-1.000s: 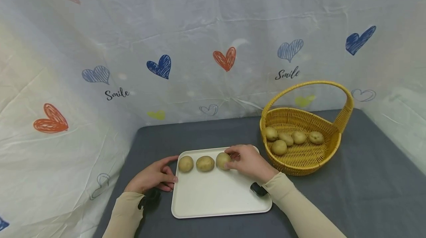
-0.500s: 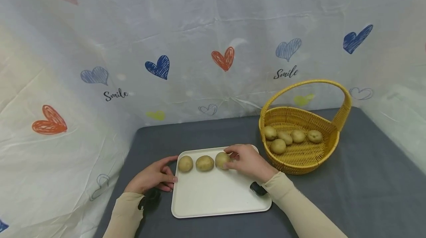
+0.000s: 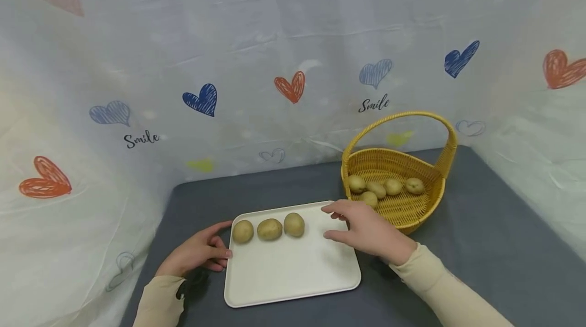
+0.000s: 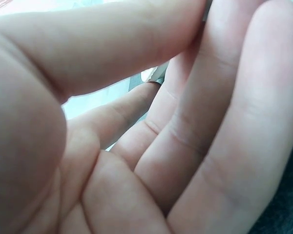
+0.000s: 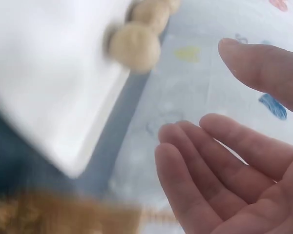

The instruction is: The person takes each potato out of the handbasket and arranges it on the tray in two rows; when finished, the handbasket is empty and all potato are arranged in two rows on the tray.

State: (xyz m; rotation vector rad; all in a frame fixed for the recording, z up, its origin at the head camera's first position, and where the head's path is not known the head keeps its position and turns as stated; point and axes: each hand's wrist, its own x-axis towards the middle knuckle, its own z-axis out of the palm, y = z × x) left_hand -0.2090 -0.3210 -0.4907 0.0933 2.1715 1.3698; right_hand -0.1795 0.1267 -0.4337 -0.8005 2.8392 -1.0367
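The right hand [image 3: 366, 228] is held at the far-right part of the white tray [image 3: 293, 276], its thumb and fingers spread apart. The right potato [image 3: 294, 225] is placed just left of that grip, apart from the fingertips; in the right wrist view, where it is blurred, it is also seen apart from the hand. Farther left in the same row are laid the middle potato [image 3: 269, 229], longer in shape, and the left potato [image 3: 242, 231], all 3 being set along the tray's far edge with narrow gaps between. The tray's left rim is touched by the left hand [image 3: 194, 250]: its index finger is extended toward the far-left corner, its thumb tip is set at the rim, and the remaining fingers are loosely bent. In the yellow wicker basket [image 3: 405, 210], stood to the far right of the tray, 5 potatoes [image 3: 393, 186] are held; part of its near-left wall is hidden by the right hand. Tray and basket are rested on dark grey cloth [image 3: 494, 245].
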